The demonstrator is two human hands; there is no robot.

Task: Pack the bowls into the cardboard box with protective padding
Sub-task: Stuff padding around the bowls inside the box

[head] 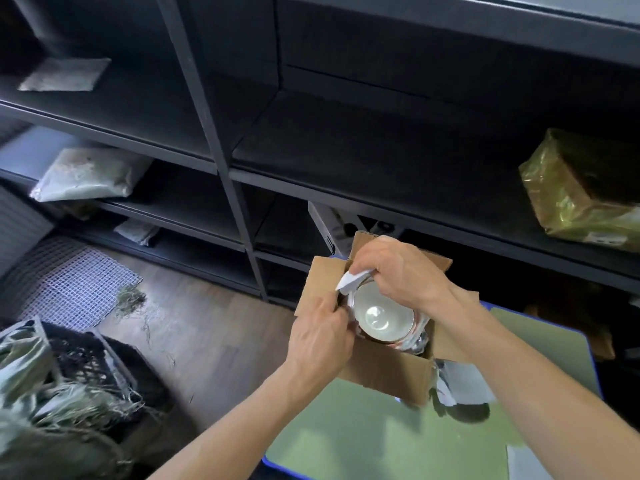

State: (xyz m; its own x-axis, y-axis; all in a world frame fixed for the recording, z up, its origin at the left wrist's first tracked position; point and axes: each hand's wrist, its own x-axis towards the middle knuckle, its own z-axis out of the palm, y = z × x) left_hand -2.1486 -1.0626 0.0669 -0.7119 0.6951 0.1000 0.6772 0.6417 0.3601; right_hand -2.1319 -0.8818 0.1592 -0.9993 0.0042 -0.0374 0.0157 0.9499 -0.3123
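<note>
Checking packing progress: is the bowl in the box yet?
In: the bowl sits mouth-up inside the open box; the right hand grips paper above it.

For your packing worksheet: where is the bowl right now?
In the head view, right of centre, the bowl sits inside the open box on the green table, between the left hand and the right hand, which grips paper.

The brown corrugated cardboard box [384, 368] looks matt and fibrous. The round white ceramic bowl [381, 313] shines with smooth glaze. The white paper padding [349, 282] is dull. The dark metal shelving [221, 161] is matt and the gold plastic-wrapped parcel [581, 192] is glossy and crinkled.
</note>
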